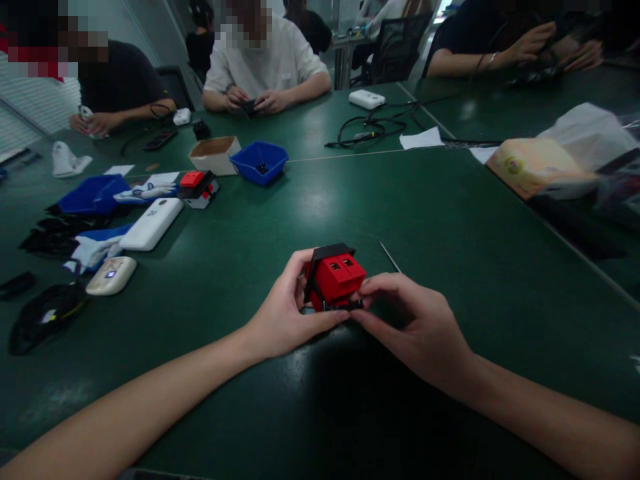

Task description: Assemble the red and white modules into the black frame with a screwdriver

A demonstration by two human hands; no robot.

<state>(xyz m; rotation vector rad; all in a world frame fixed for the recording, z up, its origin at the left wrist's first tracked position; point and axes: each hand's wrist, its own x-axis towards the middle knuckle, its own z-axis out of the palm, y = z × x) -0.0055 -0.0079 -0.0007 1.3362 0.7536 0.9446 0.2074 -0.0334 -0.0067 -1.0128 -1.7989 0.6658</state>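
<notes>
A red block with a black frame (341, 272) is held just above the green table, in the middle of the view. Two small dark openings show on its upper red face. My left hand (285, 310) is closed around its left side, with the thumb along the near edge. At the right near corner, the thumb and fingertips of my right hand (417, 323) pinch a small black part (356, 305) on the block. A thin metal rod (389, 256) lies beyond my right hand, its lower end hidden behind the hand.
To the left lie a white power bank (153, 225), a blue tray (95, 194), gloves and coiled black cable (47, 320). A similar red, black and white block (199, 189) stands near a blue bin (260, 162) and a cardboard box (215, 155). Several people sit around the table.
</notes>
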